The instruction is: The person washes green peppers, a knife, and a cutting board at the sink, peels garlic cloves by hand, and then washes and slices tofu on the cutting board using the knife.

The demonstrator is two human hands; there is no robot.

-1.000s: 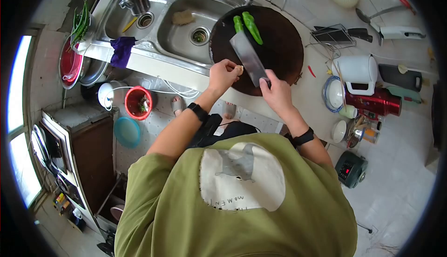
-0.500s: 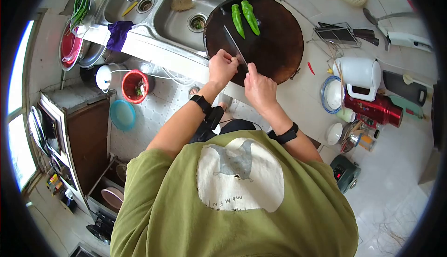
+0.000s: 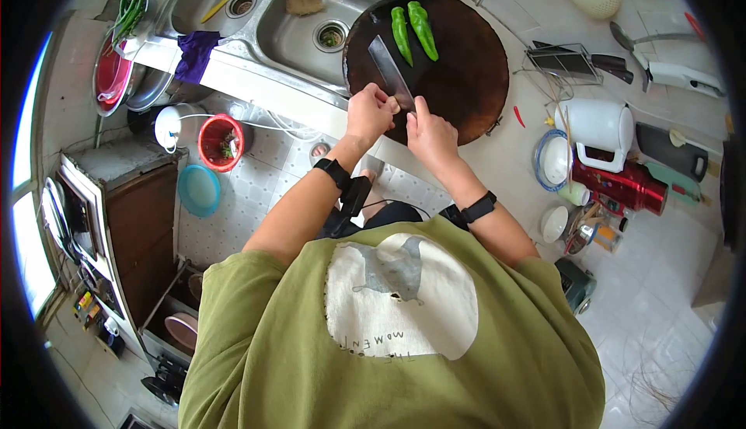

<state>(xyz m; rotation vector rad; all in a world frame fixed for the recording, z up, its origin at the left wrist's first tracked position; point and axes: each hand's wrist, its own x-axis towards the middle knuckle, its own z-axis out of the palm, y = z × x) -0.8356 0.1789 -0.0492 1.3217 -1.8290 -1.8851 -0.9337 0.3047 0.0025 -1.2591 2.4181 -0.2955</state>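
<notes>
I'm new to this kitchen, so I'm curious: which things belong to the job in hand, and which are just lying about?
Belonging to the job:
cleaver, in the right hand
small pale piece, pinched by the left hand
round chopping board beneath
two green peppers on the board, probably

Just lying about, it seems:
red chilli
purple cloth
red bucket
blue basin

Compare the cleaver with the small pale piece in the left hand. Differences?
Size: the cleaver is long and broad; the pale piece is tiny beside it.
Look: the cleaver's blade is grey metal, the piece off-white.
Hold: the right hand grips the cleaver's handle; the left hand's fingertips pinch the piece.
Shared: both are in hand, seen against the dark round board.
</notes>
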